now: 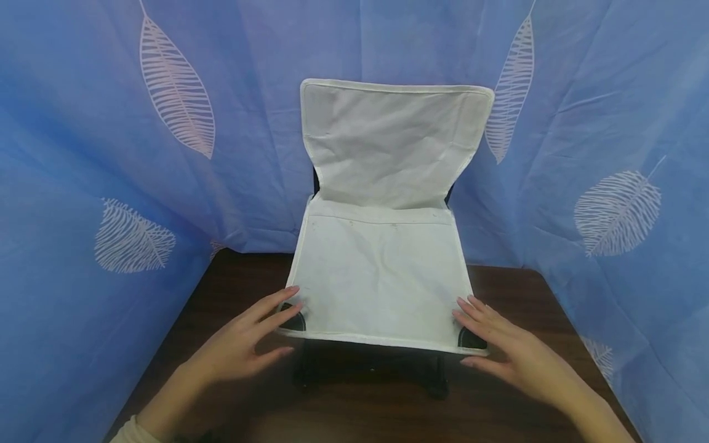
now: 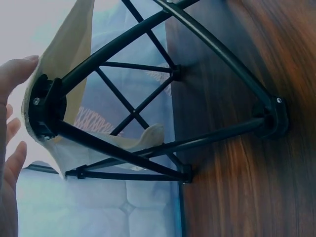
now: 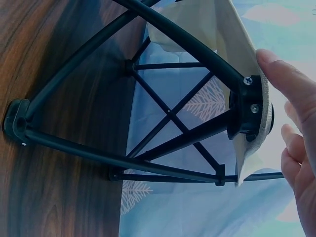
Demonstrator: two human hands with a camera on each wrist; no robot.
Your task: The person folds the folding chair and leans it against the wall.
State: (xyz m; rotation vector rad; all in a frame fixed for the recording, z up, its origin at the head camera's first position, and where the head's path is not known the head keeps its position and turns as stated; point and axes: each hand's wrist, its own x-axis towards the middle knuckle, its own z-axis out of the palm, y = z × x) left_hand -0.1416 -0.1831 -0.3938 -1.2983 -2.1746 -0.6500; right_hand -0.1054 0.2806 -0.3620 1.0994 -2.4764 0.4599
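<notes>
A folding camp chair (image 1: 382, 271) with a white fabric seat and backrest stands unfolded, facing me. Over the seat's front left corner, beside its black corner patch (image 1: 293, 319), lies my left hand (image 1: 240, 341), fingers spread and fairly straight. My right hand (image 1: 512, 347) is at the front right corner in much the same pose, fingertips on or just above the fabric. Both wrist views show the black tube frame (image 2: 126, 154) crossing under the seat. A thumb is at the fabric edge beside a black plastic corner joint (image 3: 247, 108) in the right wrist view.
Under the chair is a dark brown wooden table (image 1: 244, 283) with rounded far corners. Blue curtains (image 1: 266, 55) with white leaf prints hang behind it and along both sides. The chair's feet (image 1: 437, 387) rest on the tabletop.
</notes>
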